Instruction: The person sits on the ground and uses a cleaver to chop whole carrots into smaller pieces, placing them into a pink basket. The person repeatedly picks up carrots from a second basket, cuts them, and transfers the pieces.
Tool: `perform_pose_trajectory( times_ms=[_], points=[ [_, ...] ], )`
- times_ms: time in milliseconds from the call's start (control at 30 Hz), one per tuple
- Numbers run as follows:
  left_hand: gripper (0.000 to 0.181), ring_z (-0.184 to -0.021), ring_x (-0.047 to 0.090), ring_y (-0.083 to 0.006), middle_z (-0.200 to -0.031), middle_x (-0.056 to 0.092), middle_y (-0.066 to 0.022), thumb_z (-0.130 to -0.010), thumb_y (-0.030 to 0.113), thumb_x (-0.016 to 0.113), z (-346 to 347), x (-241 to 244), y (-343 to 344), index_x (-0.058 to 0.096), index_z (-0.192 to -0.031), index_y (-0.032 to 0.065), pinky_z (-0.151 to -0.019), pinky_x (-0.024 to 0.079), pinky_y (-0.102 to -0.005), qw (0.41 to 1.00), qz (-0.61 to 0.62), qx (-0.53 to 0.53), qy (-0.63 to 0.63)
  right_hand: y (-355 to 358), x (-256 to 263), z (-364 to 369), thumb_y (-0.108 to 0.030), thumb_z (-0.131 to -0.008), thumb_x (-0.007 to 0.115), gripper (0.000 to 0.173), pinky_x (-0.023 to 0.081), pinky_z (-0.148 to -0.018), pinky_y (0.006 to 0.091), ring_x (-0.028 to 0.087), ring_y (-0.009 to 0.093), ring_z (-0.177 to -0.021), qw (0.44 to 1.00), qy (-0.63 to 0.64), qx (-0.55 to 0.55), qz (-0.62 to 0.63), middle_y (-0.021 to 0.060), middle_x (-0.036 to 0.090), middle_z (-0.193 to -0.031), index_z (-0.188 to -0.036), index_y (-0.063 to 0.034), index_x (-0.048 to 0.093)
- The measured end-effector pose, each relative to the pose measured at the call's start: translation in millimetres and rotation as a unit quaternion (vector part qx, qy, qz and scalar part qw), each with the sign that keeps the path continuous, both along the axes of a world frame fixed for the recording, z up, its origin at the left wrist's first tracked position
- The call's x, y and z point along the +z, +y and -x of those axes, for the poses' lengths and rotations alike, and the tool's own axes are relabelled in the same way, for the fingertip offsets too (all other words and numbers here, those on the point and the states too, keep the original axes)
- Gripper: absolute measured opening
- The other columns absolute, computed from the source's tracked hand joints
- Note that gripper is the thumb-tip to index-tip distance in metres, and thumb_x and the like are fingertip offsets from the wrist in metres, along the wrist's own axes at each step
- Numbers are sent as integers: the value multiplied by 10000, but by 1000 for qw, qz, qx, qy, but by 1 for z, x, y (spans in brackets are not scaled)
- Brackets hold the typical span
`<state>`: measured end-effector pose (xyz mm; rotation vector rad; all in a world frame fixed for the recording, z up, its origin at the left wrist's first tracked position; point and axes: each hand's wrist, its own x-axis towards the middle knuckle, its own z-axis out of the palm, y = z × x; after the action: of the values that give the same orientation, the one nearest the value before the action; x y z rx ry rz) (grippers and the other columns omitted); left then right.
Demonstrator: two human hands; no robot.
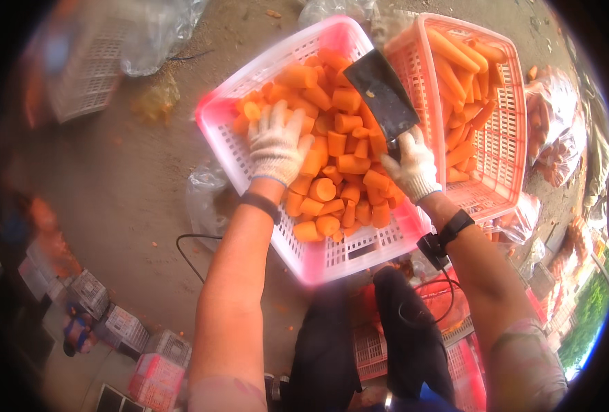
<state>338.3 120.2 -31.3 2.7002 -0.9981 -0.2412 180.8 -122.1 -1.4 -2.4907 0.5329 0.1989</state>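
Observation:
A white and pink plastic basket [309,268] stands before me, heaped with thick cut carrot pieces [353,165]. My left hand [277,141], in a pale knitted glove, rests on the carrots at the basket's left side with its fingers spread. It seems to grasp none of them. My gloved right hand [412,162] grips the handle of a cleaver [382,95] over the basket's right side. The broad dark blade points up and left above the pieces, its face toward me. Part of the handle is hidden by the fingers.
To the right, a tilted orange plastic crate [500,139] holds long peeled carrots [454,51]. Beyond it lie clear bags of carrots [557,118]. A clear plastic bag [206,190] sits left of the basket. Several crates [126,327] and a person [77,329] are at lower left.

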Motion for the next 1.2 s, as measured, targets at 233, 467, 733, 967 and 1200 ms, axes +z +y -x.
perform_pose_trajectory(
  times_ms=[233, 467, 733, 967, 1200],
  points=[
    [730, -1374, 366, -455, -1561, 381, -222, -856, 378, 719, 64, 11, 50, 482, -1499, 127, -1188, 199, -623, 969, -236, -54, 42, 1, 5, -9, -233, -836, 752, 384, 558, -786, 511, 645, 424, -974, 1000, 0, -16, -6, 202, 560, -1206, -1147, -72, 595],
    [478, -1184, 558, -346, -1243, 611, -140, -853, 369, 685, 55, -18, 57, 662, -1245, 96, -1100, 341, -541, 947, -232, -15, 222, -1, 8, -16, -234, -812, 763, 383, 573, -811, 494, 656, 416, -986, 1000, 13, -23, -6, 198, 573, -1214, -1132, -86, 615],
    [630, -1495, 338, -371, -1628, 380, -142, -874, 324, 694, 7, -18, 42, 528, -1481, 362, -1136, 163, -738, 910, -220, -297, 188, -14, 8, -11, -226, -792, 772, 306, 576, -749, 488, 664, 403, -903, 999, 40, -5, 19, 193, 585, -1130, -1015, -69, 633],
    [599, -1423, 440, -389, -1605, 390, -197, -869, 224, 654, -12, -8, 49, 550, -1451, 321, -1112, 156, -769, 848, -290, -401, 190, -2, 9, -5, -194, -776, 752, 306, 570, -728, 477, 667, 393, -879, 999, 17, -33, 20, 181, 590, -1110, -1030, -75, 629],
    [510, -1401, 447, -375, -1492, 521, -121, -825, 302, 720, 32, -18, -45, 640, -1319, 204, -1165, 225, -670, 827, 33, -542, 143, -13, 7, -3, -247, -801, 733, 311, 570, -775, 478, 655, 391, -971, 999, 13, -30, -31, 177, 579, -1182, -1052, -86, 643]
  ],
)
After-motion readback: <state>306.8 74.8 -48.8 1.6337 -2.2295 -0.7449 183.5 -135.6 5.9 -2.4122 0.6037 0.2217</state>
